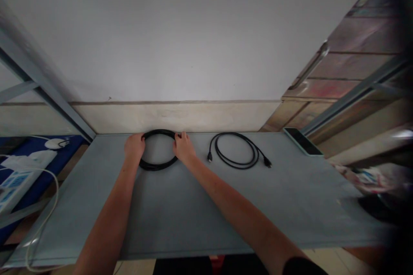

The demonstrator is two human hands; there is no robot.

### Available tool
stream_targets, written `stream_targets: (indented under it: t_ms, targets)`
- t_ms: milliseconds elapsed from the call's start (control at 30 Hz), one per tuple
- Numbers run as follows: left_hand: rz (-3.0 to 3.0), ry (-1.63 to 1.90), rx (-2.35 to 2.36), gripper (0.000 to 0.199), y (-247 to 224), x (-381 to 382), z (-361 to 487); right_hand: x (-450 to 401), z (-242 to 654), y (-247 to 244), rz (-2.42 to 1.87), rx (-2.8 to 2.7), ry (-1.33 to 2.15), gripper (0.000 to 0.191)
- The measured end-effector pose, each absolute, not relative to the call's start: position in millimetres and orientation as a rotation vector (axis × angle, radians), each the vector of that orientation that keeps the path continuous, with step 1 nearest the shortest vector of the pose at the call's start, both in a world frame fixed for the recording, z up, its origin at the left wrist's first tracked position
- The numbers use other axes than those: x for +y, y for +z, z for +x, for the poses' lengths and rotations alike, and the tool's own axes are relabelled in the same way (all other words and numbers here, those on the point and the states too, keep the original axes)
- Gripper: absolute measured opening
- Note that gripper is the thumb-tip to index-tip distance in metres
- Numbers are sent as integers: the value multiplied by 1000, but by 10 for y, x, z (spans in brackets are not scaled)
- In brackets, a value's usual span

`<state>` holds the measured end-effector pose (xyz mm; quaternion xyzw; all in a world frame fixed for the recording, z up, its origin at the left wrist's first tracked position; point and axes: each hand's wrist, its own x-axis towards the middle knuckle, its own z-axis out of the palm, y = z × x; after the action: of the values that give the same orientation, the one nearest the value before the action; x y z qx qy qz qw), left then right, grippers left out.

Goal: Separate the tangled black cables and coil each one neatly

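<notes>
A thick coil of black cable lies on the grey table near its back edge. My left hand is closed around the left side of the coil. On the opposite side, my right hand grips the coil with fingers bent over it. To the right lies a second, thinner looped black cable, untouched, with a plug at each of its two ends. The parts of the first coil under my fingers are hidden.
A phone with a pale green edge lies at the table's back right. Beyond the left edge are a white power strip and a white cord hanging over the corner. Metal frame bars rise at both sides; a wall stands behind.
</notes>
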<state>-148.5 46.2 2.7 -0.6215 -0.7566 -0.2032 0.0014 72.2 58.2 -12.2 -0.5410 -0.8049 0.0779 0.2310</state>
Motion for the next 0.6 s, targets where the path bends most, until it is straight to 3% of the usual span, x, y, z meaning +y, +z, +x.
stream_targets:
  t_ms: [167, 300, 433, 533, 600]
  targets:
    - [-1920, -472, -2340, 41, 94, 384, -1404, 589, 1378, -44, -1376, -2198, 146, 40]
    - [-1951, -701, -2148, 39, 264, 328, -1095, 732, 2327, 17, -1704, -2133, 65, 37]
    - [-2368, -1095, -1917, 32, 382, 195, -332, 897, 3114, -14, -2050, -1926, -14, 39]
    - [-2782, -1074, -1858, 29, 226, 87, 378, 978, 3349, -137, -2077, -1936, 15, 38]
    - [-2735, -977, -1893, 28, 29, 52, 753, 1003, 3355, -229, -1997, -1988, 16, 36]
